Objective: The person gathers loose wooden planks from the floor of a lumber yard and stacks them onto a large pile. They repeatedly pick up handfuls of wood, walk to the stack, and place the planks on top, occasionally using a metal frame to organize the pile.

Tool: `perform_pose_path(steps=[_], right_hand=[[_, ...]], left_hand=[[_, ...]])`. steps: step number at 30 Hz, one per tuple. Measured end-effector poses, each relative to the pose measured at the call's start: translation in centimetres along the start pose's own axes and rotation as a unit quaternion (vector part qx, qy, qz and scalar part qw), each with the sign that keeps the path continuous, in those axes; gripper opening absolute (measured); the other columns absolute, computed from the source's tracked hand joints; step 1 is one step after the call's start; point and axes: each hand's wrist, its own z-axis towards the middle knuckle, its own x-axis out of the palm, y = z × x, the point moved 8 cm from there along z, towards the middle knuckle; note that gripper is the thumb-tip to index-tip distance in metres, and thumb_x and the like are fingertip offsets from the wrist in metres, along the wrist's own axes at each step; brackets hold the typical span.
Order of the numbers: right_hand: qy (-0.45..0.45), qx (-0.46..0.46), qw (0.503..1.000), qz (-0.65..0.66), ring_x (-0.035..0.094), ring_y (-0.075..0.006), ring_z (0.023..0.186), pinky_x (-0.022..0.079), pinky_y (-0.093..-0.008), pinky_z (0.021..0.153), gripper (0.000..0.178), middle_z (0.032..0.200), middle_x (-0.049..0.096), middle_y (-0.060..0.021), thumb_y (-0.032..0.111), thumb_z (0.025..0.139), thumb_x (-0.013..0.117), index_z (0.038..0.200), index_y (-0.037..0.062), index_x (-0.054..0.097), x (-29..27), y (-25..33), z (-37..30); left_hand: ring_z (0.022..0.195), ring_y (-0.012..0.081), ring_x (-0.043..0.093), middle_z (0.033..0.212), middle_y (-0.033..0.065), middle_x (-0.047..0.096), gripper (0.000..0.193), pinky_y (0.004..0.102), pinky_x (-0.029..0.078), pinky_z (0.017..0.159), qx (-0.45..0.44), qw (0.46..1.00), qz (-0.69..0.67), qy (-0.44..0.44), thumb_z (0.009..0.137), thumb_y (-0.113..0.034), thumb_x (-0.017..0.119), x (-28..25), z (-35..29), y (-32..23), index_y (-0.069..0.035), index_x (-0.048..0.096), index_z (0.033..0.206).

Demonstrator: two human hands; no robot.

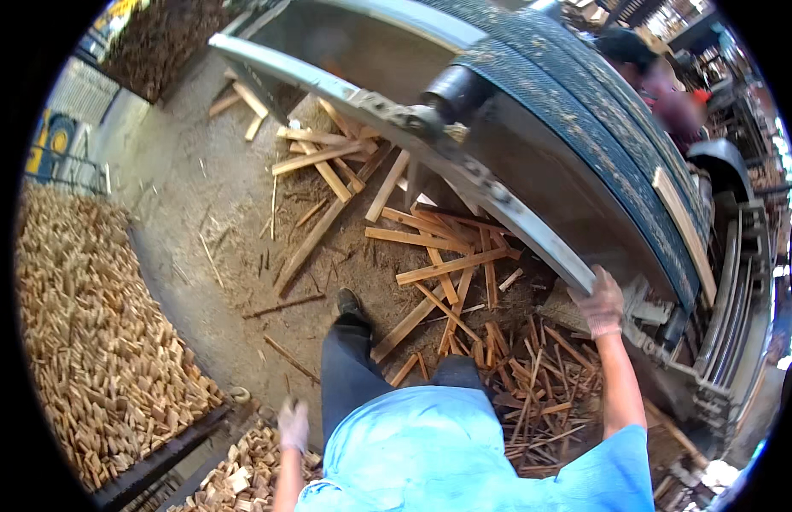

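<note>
My right hand (pixel 598 304), in a pale work glove, grips the grey metal side rail (pixel 532 232) of a conveyor. A wide dark blue-green ribbed belt (pixel 575 94), dusted with wood bits, curves along beyond the rail. One pale wooden slat (pixel 684 235) lies on the belt's right end, apart from my hand. My left hand (pixel 294 424), also gloved, hangs low at my left side with nothing visible in it. It is a little blurred, but its fingers look loosely extended. Small wood blocks (pixel 238 474) lie in a heap just below it.
Loose wooden strips (pixel 451 271) lie crisscrossed on the dusty floor (pixel 178 183) before my feet and under the conveyor. Thin offcuts (pixel 541 388) are piled by my right leg. A large heap of wood blocks (pixel 97 333) fills the left. Another person (pixel 669 98) stands beyond the belt.
</note>
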Motion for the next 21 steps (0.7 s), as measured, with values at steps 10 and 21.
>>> perform_pose_path(steps=[10, 21], right_hand=[[-0.014, 0.252, 0.959, -0.127, 0.037, -0.0365, 0.146, 0.037, -0.0452, 0.119, 0.085, 0.154, 0.044, -0.0183, 0.029, 0.079, 0.085, 0.151, 0.0117, 0.044, -0.7, 2.0, -3.8], [0.253, -0.084, 0.959, -0.101, 0.05, -0.0409, 0.134, 0.043, -0.0458, 0.113, 0.067, 0.149, 0.048, -0.0258, 0.017, 0.089, 0.066, 0.149, -0.0019, 0.042, 38.5, 13.0, -0.4]], left_hand=[[0.131, 0.0338, 0.057, 0.14, 0.02, 0.06, 0.06, 0.0395, 0.043, 0.111, 0.134, 0.963, -0.017, 0.233, 0.091, -0.033, 0.067, 6.9, 8.0, -17.1, -0.004, 0.055, 0.143], [0.129, 0.0417, 0.055, 0.138, 0.0274, 0.058, 0.062, 0.0446, 0.044, 0.108, 0.076, 0.938, 0.015, 0.338, 0.086, -0.032, 0.065, 22.0, 12.3, -13.0, -0.001, 0.055, 0.139]])
